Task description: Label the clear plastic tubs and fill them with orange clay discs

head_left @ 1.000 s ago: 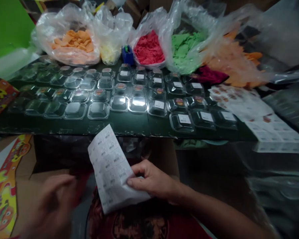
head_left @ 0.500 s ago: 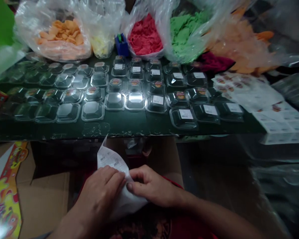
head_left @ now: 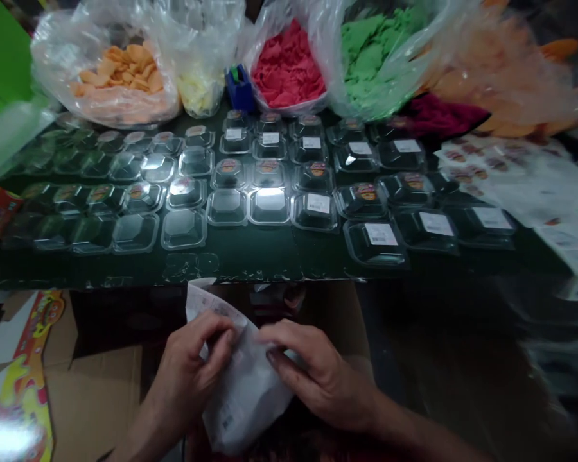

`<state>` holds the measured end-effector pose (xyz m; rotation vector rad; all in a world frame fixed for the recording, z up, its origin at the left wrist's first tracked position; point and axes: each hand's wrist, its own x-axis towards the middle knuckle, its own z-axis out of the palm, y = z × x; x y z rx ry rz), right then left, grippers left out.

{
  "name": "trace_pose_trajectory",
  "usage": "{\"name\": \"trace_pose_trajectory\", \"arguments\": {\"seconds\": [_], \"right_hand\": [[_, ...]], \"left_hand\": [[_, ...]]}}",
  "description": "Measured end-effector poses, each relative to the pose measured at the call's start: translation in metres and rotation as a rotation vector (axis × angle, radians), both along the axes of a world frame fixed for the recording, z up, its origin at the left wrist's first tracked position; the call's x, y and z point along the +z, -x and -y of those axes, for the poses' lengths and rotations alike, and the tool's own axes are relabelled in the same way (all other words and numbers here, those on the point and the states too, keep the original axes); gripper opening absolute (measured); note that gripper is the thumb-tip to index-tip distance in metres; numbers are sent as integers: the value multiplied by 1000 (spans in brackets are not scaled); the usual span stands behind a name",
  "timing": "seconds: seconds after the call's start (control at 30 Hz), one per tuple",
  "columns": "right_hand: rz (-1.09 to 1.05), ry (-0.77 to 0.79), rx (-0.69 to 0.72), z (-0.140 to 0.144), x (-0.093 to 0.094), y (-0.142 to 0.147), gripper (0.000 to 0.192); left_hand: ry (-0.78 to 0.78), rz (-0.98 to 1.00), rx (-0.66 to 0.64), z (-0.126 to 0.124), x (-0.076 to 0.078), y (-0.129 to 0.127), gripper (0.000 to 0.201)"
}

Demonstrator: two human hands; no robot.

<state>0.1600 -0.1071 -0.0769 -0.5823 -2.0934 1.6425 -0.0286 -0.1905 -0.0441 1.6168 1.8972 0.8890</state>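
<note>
Hands hide pt of label sheet, print v blurry.

**Containers set in rows across the worktop**

The containers are spread from left to right, with labels stuck on top of several. Behind them, a line of bags is ranged along the back, and a tape dispenser is placed between the second and third from the left. A cloth is laid before the rightmost bag. To the right of the containers, sticker sheets are spread. Before the worktop, a label sheet is held between the left grip and the right grip. A carton is placed at lower left.
</note>
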Motion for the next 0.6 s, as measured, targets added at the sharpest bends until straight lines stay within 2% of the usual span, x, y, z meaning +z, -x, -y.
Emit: {"name": "trace_pose_trajectory", "arguments": {"seconds": [0.1,0.27,0.37,0.47,0.53,0.6], "right_hand": [[22,-94,134,-8,1,5,28],[118,133,152,-16,3,16,32],[170,178,131,-15,5,17,31],[200,229,149,-13,5,17,30],[155,353,167,-15,4,18,23],[56,560,152,-21,1,19,24]], "left_hand": [[-81,-45,68,-1,-1,-3,15],[-211,-152,65,7,6,-3,11],[-231,-155,192,10,12,9,8],[-319,-178,281,-5,20,25,6],[-411,-293,196,-24,28,31,8],[-510,-446,5,-41,35,31,11]]}}
